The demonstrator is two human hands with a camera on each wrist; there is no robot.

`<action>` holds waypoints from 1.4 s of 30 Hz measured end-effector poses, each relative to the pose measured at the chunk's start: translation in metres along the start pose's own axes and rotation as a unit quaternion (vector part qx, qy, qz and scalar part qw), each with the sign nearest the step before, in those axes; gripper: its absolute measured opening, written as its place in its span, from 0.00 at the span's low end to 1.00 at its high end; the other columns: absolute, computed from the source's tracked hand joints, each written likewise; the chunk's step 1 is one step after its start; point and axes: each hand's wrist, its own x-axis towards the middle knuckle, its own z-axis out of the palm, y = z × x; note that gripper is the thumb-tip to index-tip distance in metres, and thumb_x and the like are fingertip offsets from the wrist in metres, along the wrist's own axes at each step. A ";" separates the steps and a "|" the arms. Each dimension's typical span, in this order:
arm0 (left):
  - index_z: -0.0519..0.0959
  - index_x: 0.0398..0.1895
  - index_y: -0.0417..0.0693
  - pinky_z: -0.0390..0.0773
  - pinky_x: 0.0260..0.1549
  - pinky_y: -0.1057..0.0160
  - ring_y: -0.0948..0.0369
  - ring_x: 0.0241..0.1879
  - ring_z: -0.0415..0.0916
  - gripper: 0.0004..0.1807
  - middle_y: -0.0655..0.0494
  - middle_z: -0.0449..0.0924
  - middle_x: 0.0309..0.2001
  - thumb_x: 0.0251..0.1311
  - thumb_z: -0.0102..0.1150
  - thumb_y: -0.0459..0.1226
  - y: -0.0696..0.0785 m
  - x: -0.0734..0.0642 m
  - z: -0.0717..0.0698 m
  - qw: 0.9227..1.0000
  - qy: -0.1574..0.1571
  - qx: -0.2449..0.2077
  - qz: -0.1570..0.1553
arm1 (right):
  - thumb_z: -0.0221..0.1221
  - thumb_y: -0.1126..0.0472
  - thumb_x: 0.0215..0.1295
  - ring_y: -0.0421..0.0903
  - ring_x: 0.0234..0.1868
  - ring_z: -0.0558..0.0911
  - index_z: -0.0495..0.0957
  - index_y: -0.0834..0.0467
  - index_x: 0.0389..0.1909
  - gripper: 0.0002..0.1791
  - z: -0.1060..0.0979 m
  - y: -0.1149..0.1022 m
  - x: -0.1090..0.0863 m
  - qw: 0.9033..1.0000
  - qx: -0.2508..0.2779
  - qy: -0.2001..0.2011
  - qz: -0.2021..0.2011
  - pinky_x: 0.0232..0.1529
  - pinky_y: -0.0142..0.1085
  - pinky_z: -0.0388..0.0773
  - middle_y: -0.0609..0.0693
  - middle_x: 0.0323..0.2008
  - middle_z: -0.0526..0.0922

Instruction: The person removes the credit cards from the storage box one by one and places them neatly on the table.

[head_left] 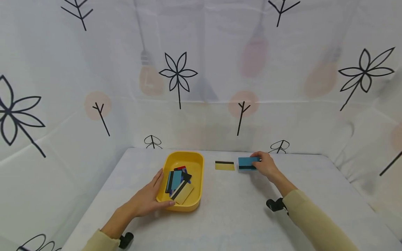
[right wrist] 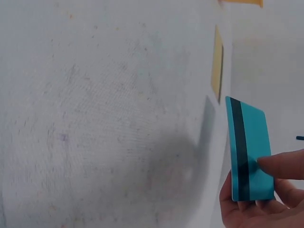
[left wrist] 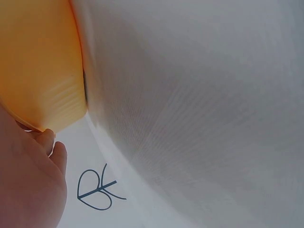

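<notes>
Between thumb and fingers, my right hand (head_left: pixel 267 165) pinches a blue magnetic-stripe card (head_left: pixel 246 163) by its right end. In the right wrist view the card (right wrist: pixel 251 147) is held above the table, its dark stripe facing the camera. My left hand (head_left: pixel 148 198) rests against the left side and near corner of a yellow plastic bin (head_left: pixel 198 174), fingers extended along its wall. Several cards lie overlapping in the bin, among them a blue card (head_left: pixel 177 178) and a yellow card (head_left: pixel 185 195). A yellow card (head_left: pixel 224 167) with a dark stripe lies flat on the table.
A white cloth covers the table (head_left: pixel 226 223). Behind it hangs a white curtain (head_left: pixel 207 122) printed with plants and bulbs. Black wrist cameras sit at the left cuff (head_left: pixel 126 240) and right cuff (head_left: pixel 275 205).
</notes>
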 end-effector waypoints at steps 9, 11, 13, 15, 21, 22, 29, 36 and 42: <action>0.39 0.84 0.52 0.64 0.71 0.41 0.48 0.79 0.52 0.67 0.59 0.32 0.84 0.52 0.58 0.74 -0.001 0.001 0.001 1.000 -0.003 0.002 0.002 | 0.52 0.70 0.71 0.68 0.70 0.63 0.70 0.72 0.64 0.22 0.006 0.011 0.009 1.000 0.006 -0.001 0.029 0.72 0.64 0.60 0.73 0.70 0.64; 0.39 0.84 0.52 0.64 0.70 0.40 0.48 0.79 0.53 0.67 0.58 0.33 0.84 0.52 0.59 0.74 0.000 0.000 0.000 1.000 -0.003 0.001 0.000 | 0.52 0.70 0.70 0.68 0.68 0.64 0.70 0.72 0.64 0.22 0.008 0.014 0.011 1.000 0.003 0.002 0.026 0.71 0.64 0.61 0.73 0.69 0.65; 0.39 0.84 0.52 0.64 0.70 0.40 0.48 0.79 0.53 0.67 0.58 0.33 0.84 0.51 0.59 0.74 0.000 0.000 -0.001 1.000 -0.003 0.001 -0.002 | 0.52 0.69 0.70 0.67 0.66 0.66 0.70 0.72 0.63 0.22 0.009 0.016 0.013 1.000 -0.005 0.004 0.024 0.69 0.63 0.64 0.74 0.68 0.66; 0.40 0.84 0.52 0.65 0.70 0.39 0.48 0.79 0.53 0.67 0.58 0.33 0.84 0.51 0.59 0.74 0.001 0.000 -0.001 1.000 -0.003 0.002 -0.002 | 0.53 0.69 0.70 0.67 0.65 0.68 0.71 0.71 0.63 0.22 0.010 0.018 0.014 1.000 -0.017 0.007 0.020 0.68 0.62 0.67 0.74 0.68 0.67; 0.40 0.84 0.52 0.65 0.70 0.39 0.48 0.79 0.53 0.67 0.59 0.33 0.84 0.51 0.59 0.74 0.001 0.000 -0.001 1.000 -0.003 0.002 -0.004 | 0.55 0.69 0.69 0.68 0.65 0.69 0.73 0.70 0.61 0.20 0.012 0.020 0.017 0.998 -0.055 0.009 0.004 0.67 0.63 0.68 0.75 0.68 0.67; 0.40 0.84 0.52 0.65 0.70 0.39 0.48 0.79 0.52 0.67 0.59 0.33 0.84 0.51 0.59 0.74 0.002 0.000 -0.001 1.000 -0.003 0.002 -0.005 | 0.55 0.70 0.68 0.69 0.66 0.68 0.73 0.70 0.60 0.20 0.012 0.020 0.017 0.998 -0.059 0.008 0.003 0.67 0.63 0.67 0.74 0.68 0.67; 0.40 0.84 0.52 0.66 0.69 0.39 0.48 0.79 0.52 0.68 0.59 0.33 0.84 0.50 0.59 0.75 0.002 0.002 -0.001 1.000 -0.003 0.001 -0.010 | 0.55 0.70 0.67 0.69 0.68 0.67 0.74 0.69 0.62 0.22 0.014 0.023 0.023 0.996 -0.087 -0.003 0.014 0.69 0.64 0.63 0.74 0.69 0.67; 0.40 0.84 0.52 0.66 0.70 0.39 0.48 0.79 0.53 0.67 0.58 0.33 0.84 0.51 0.59 0.75 0.002 0.002 0.000 1.000 -0.002 0.001 -0.006 | 0.55 0.70 0.66 0.71 0.69 0.66 0.75 0.72 0.61 0.22 0.015 0.025 0.024 0.995 -0.104 -0.008 0.004 0.70 0.64 0.63 0.74 0.67 0.68; 0.40 0.84 0.50 0.65 0.70 0.39 0.47 0.79 0.53 0.67 0.56 0.34 0.84 0.51 0.59 0.74 0.002 0.001 -0.001 1.000 -0.001 0.001 -0.002 | 0.56 0.73 0.64 0.72 0.67 0.67 0.77 0.74 0.56 0.20 0.017 0.022 0.023 0.993 -0.116 -0.002 -0.014 0.68 0.64 0.64 0.75 0.63 0.70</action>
